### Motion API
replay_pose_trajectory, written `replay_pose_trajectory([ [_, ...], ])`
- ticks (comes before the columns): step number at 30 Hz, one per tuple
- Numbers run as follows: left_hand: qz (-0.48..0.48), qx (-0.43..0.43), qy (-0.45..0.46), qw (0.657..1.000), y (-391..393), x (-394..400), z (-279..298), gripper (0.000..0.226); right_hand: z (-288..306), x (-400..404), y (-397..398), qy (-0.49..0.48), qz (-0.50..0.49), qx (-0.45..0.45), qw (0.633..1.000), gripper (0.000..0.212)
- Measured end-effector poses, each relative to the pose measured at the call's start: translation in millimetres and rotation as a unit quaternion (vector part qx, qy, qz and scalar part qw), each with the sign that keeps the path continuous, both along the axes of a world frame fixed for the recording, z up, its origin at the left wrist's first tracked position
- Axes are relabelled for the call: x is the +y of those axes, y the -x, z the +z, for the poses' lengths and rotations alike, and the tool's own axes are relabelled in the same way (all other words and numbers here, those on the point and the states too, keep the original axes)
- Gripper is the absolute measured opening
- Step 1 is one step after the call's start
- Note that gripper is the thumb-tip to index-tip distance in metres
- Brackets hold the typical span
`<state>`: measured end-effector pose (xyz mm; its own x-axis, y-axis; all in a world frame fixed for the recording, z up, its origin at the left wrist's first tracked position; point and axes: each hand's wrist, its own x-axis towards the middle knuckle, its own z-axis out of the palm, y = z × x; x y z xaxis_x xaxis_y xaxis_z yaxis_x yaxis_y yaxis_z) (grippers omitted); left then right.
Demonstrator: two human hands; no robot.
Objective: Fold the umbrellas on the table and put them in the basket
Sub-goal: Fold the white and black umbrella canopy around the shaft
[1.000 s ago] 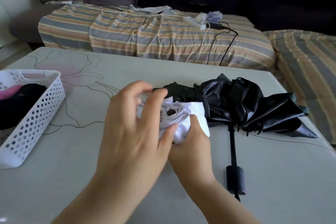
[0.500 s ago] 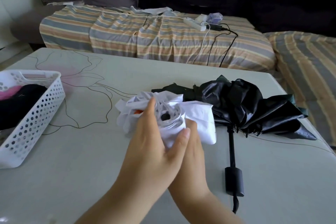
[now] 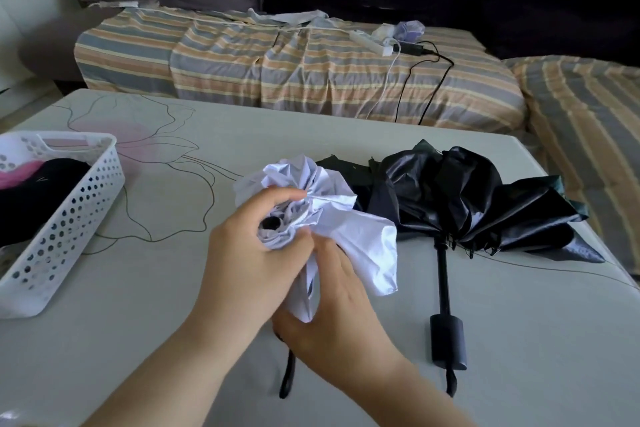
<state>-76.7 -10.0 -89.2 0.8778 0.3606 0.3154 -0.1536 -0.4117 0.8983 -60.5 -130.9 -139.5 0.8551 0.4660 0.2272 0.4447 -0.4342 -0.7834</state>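
Note:
I hold a white umbrella [image 3: 349,222] above the middle of the table, its crumpled canopy pointing away from me. My left hand [image 3: 256,253] grips the bunched canopy near its dark tip. Lower down, my right hand [image 3: 332,308] wraps around the umbrella, and a black strap hangs below that hand. A black umbrella [image 3: 467,201] lies loosely collapsed on the table to the right, its black handle [image 3: 446,340] pointing toward me. The white perforated basket [image 3: 69,218] stands at the left edge with dark and pink items inside.
The grey table [image 3: 173,288] has a drawn flower pattern. Behind it is a sofa with a striped cover [image 3: 294,69], a power strip and cables. A striped cushion [image 3: 588,121] lies to the right of the table.
My left hand has moved from covering the canopy's end to gripping its side, and my right hand has slid lower. More white cloth has spread out to the right.

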Motion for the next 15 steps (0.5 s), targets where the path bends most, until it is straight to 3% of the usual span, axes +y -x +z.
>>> replay_pose_trajectory([
  [3,0.017,-0.013,-0.013,1.0,-3.0,12.7,0.7,0.032,7.4,-5.7,0.8,0.001,-0.008,-0.033,0.999,0.053],
  [6,0.026,-0.027,-0.021,0.999,-2.6,20.3,-2.9,0.031,24.3,-24.9,-7.8,-0.064,-0.152,-0.066,0.984,0.014],
  [7,0.027,-0.034,-0.025,0.999,-2.1,21.3,-4.4,0.029,27.4,-35.7,-15.4,-0.071,-0.204,-0.077,0.973,0.014],
  [9,0.02,-0.053,-0.034,0.998,-0.4,22.2,-7.8,0.027,30.7,-58.1,-29.7,-0.033,-0.261,-0.092,0.96,0.038],
  [11,0.0,-0.065,-0.044,0.997,0.5,23.2,-10.4,0.019,32.4,-76.7,-39.4,-0.005,-0.229,-0.025,0.973,0.055],
  [15,-0.051,-0.075,-0.086,0.992,0.2,27.8,-8.6,0.025,33.4,-94.9,-42.6,-0.008,-0.051,0.095,0.994,0.027],
])
